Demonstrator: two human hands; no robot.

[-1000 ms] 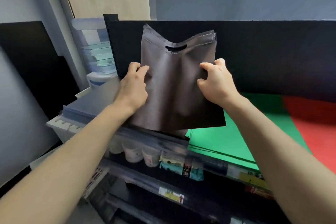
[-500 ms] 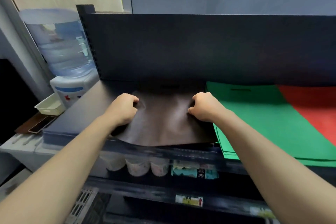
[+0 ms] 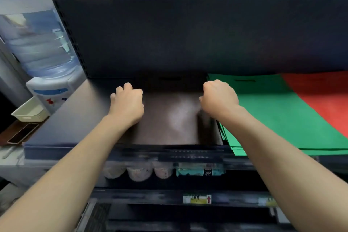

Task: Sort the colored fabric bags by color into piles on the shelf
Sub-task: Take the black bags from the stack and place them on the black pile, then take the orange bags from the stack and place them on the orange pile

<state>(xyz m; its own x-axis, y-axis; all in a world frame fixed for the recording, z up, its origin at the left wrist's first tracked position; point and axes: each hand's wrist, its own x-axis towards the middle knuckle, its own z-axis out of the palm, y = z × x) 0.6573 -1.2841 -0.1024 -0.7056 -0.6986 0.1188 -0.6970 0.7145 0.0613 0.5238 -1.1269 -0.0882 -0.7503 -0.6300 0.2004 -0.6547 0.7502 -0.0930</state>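
Note:
A dark grey-brown fabric bag point(image 3: 169, 118) lies flat on the dark shelf point(image 3: 75, 118), its handle slot toward the back panel. My left hand point(image 3: 128, 103) rests curled on the bag's left edge. My right hand point(image 3: 219, 98) is curled on its right edge, and both fists seem closed on the fabric. Directly right of the grey bag lies a pile of green bags point(image 3: 273, 118), its edges touching the grey one. A red bag pile point(image 3: 323, 96) sits further right, partly cut off by the frame.
A tall black back panel point(image 3: 188, 34) closes the shelf behind the bags. A water dispenser point(image 3: 37, 49) and a white tray point(image 3: 28, 113) stand left of the shelf. Cups and packets point(image 3: 139, 173) fill the lower shelf.
The grey bag, held upright in the air a second ago, has been lowered flat onto the shelf and pushed back toward the panel. Both hands moved forward with it.

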